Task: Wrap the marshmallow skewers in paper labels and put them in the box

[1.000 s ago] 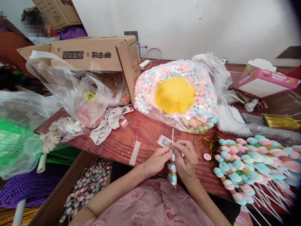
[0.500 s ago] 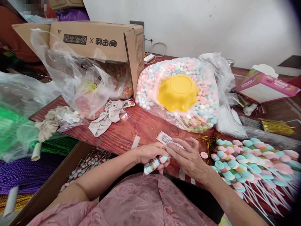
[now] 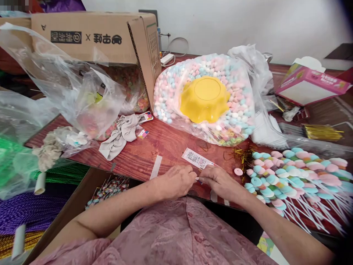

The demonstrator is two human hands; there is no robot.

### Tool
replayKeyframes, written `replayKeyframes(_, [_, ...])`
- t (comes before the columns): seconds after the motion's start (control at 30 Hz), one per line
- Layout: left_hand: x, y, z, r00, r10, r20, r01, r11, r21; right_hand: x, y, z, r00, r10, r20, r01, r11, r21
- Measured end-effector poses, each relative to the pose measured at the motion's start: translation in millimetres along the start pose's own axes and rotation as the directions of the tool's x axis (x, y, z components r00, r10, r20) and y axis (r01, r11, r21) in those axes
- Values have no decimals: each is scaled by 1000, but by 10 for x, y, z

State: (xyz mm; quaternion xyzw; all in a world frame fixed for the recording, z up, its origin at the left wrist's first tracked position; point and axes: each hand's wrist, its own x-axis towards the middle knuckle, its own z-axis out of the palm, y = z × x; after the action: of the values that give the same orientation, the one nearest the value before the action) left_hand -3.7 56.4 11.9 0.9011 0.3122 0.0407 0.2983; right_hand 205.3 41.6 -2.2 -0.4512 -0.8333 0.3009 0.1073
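Over the table's front edge, my left hand [image 3: 178, 182] is closed, its fingers curled down and hiding what they hold. Close by on the right, my right hand [image 3: 222, 180] is pinched, its fingertips almost meeting the left ones. A tiny whitish bit [image 3: 196, 179] shows between the two hands. Just beyond the fingers is a white label strip [image 3: 197, 158] printed with codes. Its right end reaches my right fingers; I cannot tell whether they hold it. The wrapped marshmallow stick is hidden from view.
Marshmallow skewers [image 3: 275, 176] are piled at right, near a loose pink marshmallow [image 3: 238, 172]. Behind stands a clear bag of marshmallows [image 3: 168, 88] under a yellow bowl [image 3: 205, 99]. A cardboard box [image 3: 91, 36], plastic bags [image 3: 102, 97] and a grey cloth [image 3: 121, 138] are left.
Both hands have closed in toward each other, and the right fingers have gone from spread to pinched. The marshmallow stick under my left hand has gone out of sight. More of the label strip shows.
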Motion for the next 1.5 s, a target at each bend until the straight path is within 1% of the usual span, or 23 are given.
replayKeyframes(0.03, [-10,13,25,1000,-8,-23,9,999,37,4,2,8,1000,27,-11,-27,999,19])
replayKeyframes(0.1, [-12,9,55,996,-34,-80,34,999,-5,-15,-40,17,991,23,-131,-34,996,-88])
replayKeyframes(0.17, [13,-24,44,987,-99,-126,73,977,-201,-67,-125,19,947,-106,-302,6,949,-314])
replayKeyframes(0.2, [31,-45,25,984,-149,-101,105,931,-351,-98,-168,15,915,-194,-353,34,910,-413])
replayKeyframes(0.23, [50,-68,0,980,-194,-33,150,844,-515,-129,-204,9,885,-276,-374,70,875,-479])
replayKeyframes(0.3, [82,-109,-54,962,-182,203,272,576,-771,-174,-241,-12,833,-401,-381,164,837,-522])
replayKeyframes(0.37, [96,-141,-94,920,-40,390,380,336,-862,-194,-234,-36,796,-475,-375,262,829,-494])
replayKeyframes(0.43, [90,-157,-109,884,83,459,429,244,-870,-192,-210,-42,793,-507,-338,346,831,-436])
replayKeyframes(0.5, [71,-150,-99,878,85,471,429,295,-854,-173,-189,-12,841,-451,-299,342,871,-354])
replayKeyframes(0.53, [60,-138,-86,900,40,435,388,383,-838,-158,-178,16,875,-392,-285,305,903,-304])
replayKeyframes(0.57, [50,-121,-68,935,-18,355,314,506,-803,-137,-163,46,909,-314,-273,252,937,-241])
replayKeyframes(0.63, [37,-86,-22,992,-87,87,122,759,-640,-80,-101,82,962,-138,-237,129,990,-51])
replayKeyframes(0.67, [35,-75,3,995,-84,-45,47,841,-539,-43,-47,73,976,-64,-207,78,995,62])
replayKeyframes(0.73, [36,-75,52,977,-86,-196,-11,894,-448,45,114,-19,981,35,-190,10,972,234])
replayKeyframes(0.8, [43,-104,88,957,-198,-213,41,818,-574,146,324,-186,955,57,-290,6,977,213])
replayKeyframes(0.87, [54,-143,107,915,-385,-125,143,596,-790,250,534,-358,912,-13,-410,-2,999,-36])
replayKeyframes(0.97, [85,-171,109,837,-546,36,162,184,-970,394,742,-476,953,-100,-286,-13,929,-369])
replayKeyframes(1.07, [123,-166,107,831,-554,53,56,-11,-998,500,803,-423,972,-94,-214,-8,901,-433])
replayKeyframes(1.17, [137,-176,116,830,-553,70,25,-89,-996,539,792,-351,972,-73,-225,-29,907,-420])
replayKeyframes(1.3, [118,-198,115,823,-565,48,-16,-107,-994,446,642,-363,960,-48,-277,-62,924,-376])
replayKeyframes(1.4, [128,-173,109,817,-574,57,8,-88,-996,318,333,-341,921,-41,-386,-64,964,-257])
replayKeyframes(1.47, [162,-142,121,813,-578,65,40,-56,-998,260,80,-248,858,-41,-512,16,998,-54])
replayKeyframes(1.5, [183,-127,133,811,-582,61,52,-33,-998,248,-34,-179,851,-72,-520,80,997,-7])
